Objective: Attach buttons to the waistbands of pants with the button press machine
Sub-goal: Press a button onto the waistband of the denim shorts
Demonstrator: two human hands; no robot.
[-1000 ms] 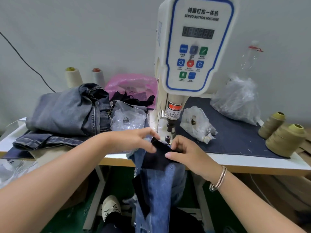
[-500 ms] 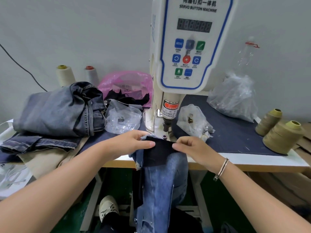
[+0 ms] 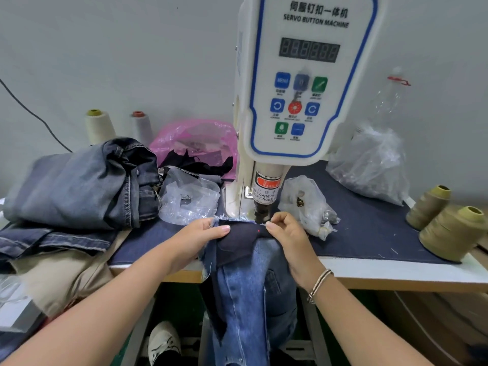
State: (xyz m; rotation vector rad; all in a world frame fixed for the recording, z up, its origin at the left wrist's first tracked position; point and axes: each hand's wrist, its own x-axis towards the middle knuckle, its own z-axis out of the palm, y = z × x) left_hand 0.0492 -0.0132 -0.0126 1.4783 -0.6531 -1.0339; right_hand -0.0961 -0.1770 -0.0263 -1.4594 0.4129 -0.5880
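Waistband (image 3: 244,233) lies on the bench edge under the press head (image 3: 261,211); my left hand (image 3: 200,233) and right hand (image 3: 286,231) pinch its ends. I judge the denim soft and floppy, best held taut there.

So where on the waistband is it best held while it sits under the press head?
Probably at the two ends of the dark waistband, pinched from the near edge, one hand on each side of the red dot. It lies flat under the press head, so the left hand and right hand stay beside it, not beneath.
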